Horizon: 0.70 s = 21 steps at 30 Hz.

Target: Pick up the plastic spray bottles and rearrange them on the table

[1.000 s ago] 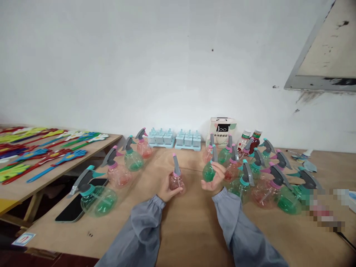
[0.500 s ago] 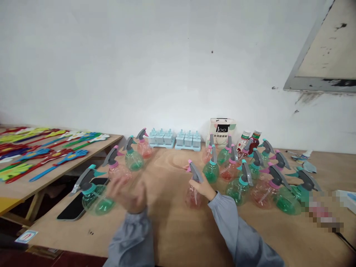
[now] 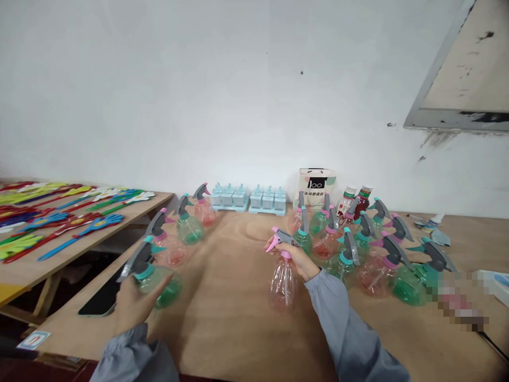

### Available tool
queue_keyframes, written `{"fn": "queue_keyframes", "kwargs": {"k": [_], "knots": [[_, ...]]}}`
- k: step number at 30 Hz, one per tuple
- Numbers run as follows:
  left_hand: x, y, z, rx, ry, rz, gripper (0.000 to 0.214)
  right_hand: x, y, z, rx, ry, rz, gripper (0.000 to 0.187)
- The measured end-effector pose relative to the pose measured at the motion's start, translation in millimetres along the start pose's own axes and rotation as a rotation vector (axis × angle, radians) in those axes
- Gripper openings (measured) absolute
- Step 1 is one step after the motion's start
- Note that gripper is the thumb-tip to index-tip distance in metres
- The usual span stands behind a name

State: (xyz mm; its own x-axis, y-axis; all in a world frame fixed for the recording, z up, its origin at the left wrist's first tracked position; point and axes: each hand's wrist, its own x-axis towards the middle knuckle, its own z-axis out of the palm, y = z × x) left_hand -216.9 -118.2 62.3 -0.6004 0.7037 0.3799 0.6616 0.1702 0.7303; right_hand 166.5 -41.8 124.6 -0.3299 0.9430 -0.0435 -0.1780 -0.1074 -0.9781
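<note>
My right hand is closed around the neck of a clear pink spray bottle with a grey and pink trigger head. That bottle is upright in the middle of the wooden table. At the left, my left hand wraps round a green spray bottle with a grey and turquoise head, thumb across its near side. This bottle leans a little. Just behind it are another pink spray bottle, a green one and a further pink one.
Several pink and green spray bottles crowd the table's right side. Two light-blue ice-pop moulds, a paper bag and two labelled bottles line the wall. A phone lies at the left; colourful hand-shaped items cover the adjoining table.
My left hand has moved left and down and taken hold of the green spray bottle, which has shifted slightly right. The pink bottle in my right hand has turned and come a little closer.
</note>
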Motion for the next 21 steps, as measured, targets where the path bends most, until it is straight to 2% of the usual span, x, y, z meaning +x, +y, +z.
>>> {"fn": "queue_keyframes", "kwargs": {"k": [2,5,8,11,15,18,21], "knots": [[-13,16,12.0,-0.136,-0.153,0.077,0.063,-1,-1,0,0.004,-0.043,-0.005,0.024],[-28,48,44.9,-0.298,-0.326,0.199,0.064,-3,-3,1,0.039,-0.081,-0.006,0.031],[-34,80,88.7,-0.406,-0.372,0.296,0.067,-3,-3,1,0.048,-0.075,-0.001,0.033],[-34,100,130.5,-0.511,-0.431,0.308,0.07,1,-1,0,0.036,-0.049,-0.049,0.021],[-34,103,165.0,-0.568,-0.372,0.268,0.07,6,6,-3,0.103,0.023,-0.096,0.011],[-35,96,172.4,-0.565,-0.343,0.271,0.07,7,7,-2,0.043,-0.034,-0.068,0.01],[-35,91,171.4,-0.575,-0.361,0.287,0.069,5,6,1,-0.046,-0.085,-0.102,0.01]]}}
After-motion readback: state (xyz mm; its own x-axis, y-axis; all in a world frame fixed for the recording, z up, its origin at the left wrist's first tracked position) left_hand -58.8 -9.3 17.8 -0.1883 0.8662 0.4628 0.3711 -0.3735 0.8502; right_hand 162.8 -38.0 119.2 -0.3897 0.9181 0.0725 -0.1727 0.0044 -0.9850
